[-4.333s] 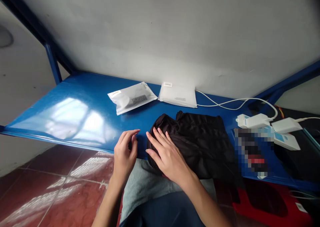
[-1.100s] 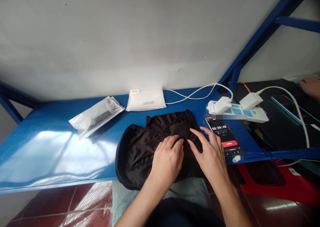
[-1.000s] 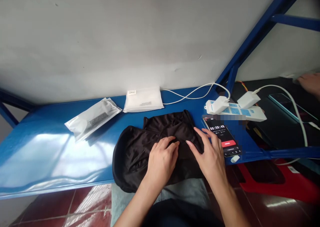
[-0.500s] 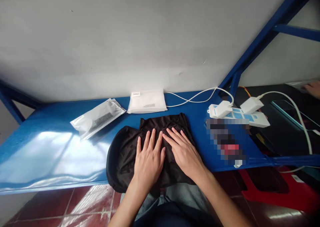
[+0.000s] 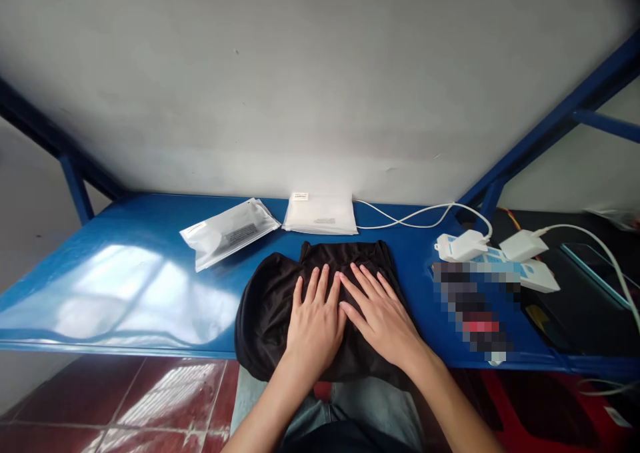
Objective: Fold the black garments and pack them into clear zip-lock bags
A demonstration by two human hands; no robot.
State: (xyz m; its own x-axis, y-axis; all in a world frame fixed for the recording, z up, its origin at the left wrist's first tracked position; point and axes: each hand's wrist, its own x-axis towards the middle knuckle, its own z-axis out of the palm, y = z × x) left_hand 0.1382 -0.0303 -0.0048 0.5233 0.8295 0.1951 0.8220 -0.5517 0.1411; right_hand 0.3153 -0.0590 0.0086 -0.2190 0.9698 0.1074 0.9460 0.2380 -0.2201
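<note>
Both hands lie flat, fingers spread and holding nothing, side by side on the black garment (image 5: 280, 306) at lower centre of the frame; the left hand (image 5: 314, 323) presses its middle, the right hand (image 5: 383, 316) the part just to the right, thumbs nearly touching. The garment sits folded on the near edge of the blue shelf (image 5: 125, 286), its lower edge overhanging toward the lap, so the palms appear placed to pin it and keep the fold flat. Above it, against the wall, lie a white packet (image 5: 320, 213) and, to the left, a clear bag (image 5: 230, 230), both well apart from the hands. At right, a power strip (image 5: 530, 270) with white plugs and cable (image 5: 415, 213) stands clear of the cloth, near a blurred patch
</note>
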